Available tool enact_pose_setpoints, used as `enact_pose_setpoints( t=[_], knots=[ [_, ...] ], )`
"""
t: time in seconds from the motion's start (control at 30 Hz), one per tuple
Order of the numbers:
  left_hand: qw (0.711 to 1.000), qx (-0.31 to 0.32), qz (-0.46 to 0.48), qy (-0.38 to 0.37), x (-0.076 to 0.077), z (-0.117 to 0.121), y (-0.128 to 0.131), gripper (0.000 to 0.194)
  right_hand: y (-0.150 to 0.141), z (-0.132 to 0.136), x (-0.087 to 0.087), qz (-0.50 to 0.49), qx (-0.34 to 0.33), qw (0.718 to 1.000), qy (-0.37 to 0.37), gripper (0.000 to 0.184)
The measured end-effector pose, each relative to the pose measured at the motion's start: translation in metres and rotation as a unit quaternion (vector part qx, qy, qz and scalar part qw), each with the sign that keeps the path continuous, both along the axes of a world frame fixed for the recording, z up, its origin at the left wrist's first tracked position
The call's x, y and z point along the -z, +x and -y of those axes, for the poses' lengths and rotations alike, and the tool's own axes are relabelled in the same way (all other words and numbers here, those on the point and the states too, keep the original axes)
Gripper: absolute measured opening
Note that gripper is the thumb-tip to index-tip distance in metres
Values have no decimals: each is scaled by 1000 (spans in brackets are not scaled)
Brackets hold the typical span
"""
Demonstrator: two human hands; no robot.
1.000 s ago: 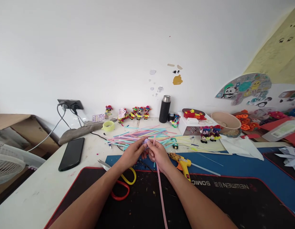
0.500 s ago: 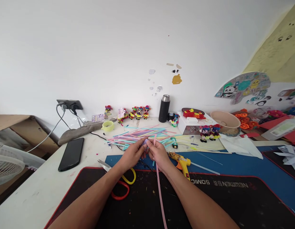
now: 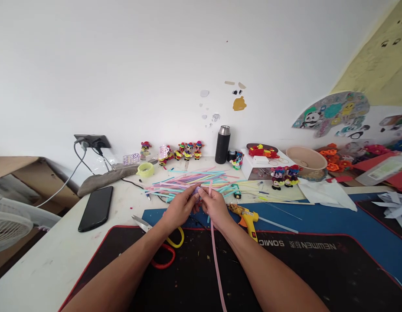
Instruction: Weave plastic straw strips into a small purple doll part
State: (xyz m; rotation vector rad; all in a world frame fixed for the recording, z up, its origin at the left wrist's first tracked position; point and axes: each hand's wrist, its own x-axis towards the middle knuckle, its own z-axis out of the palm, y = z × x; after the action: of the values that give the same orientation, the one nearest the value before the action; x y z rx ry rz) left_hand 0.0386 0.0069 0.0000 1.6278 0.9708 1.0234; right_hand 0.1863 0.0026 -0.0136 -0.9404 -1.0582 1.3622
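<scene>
My left hand (image 3: 181, 203) and my right hand (image 3: 215, 207) meet over the mat, fingertips together. Between them they pinch a small light-purple piece (image 3: 196, 191), mostly covered by the fingers. A long pink pipe cleaner (image 3: 215, 260) passes through my right hand, its tip (image 3: 210, 185) sticking up above the fingers and its tail hanging towards me. Behind the hands lies a loose pile of pastel pipe cleaners (image 3: 187, 179). Scissors (image 3: 170, 255) with red and yellow handles lie partly under my left forearm. A yellow glue gun (image 3: 249, 220) rests to the right of my right hand.
A black mouse mat (image 3: 295, 268) covers the front of the desk. At the left are a phone (image 3: 96, 209) and a fan (image 3: 12, 225). Along the wall stand small colourful figures (image 3: 188, 151), a roll of tape (image 3: 146, 169), a black flask (image 3: 223, 145) and a beige bowl (image 3: 306, 158).
The view has shifted slightly. Both hands keep nearly the same pose around the purple piece, and the pink pipe cleaner still hangs from my right hand.
</scene>
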Motion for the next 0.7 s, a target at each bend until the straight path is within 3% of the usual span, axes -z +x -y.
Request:
enact_pose_setpoints(
  t=[0.23,0.47,0.57,0.7],
  knots=[
    [1000,-6,-4,-16,4,-2,3,54,0,-3,3,0,1,1000,-6,45],
    [990,77,62,-97,-15,-6,-10,63,3,1,-6,-1,-3,1000,-8,42],
    [985,137,51,-95,-24,-4,-19,73,4,2,-11,-6,3,1000,-18,43],
    [986,147,13,-71,-25,-4,-24,80,6,2,-12,-13,9,999,-32,45]
  ],
)
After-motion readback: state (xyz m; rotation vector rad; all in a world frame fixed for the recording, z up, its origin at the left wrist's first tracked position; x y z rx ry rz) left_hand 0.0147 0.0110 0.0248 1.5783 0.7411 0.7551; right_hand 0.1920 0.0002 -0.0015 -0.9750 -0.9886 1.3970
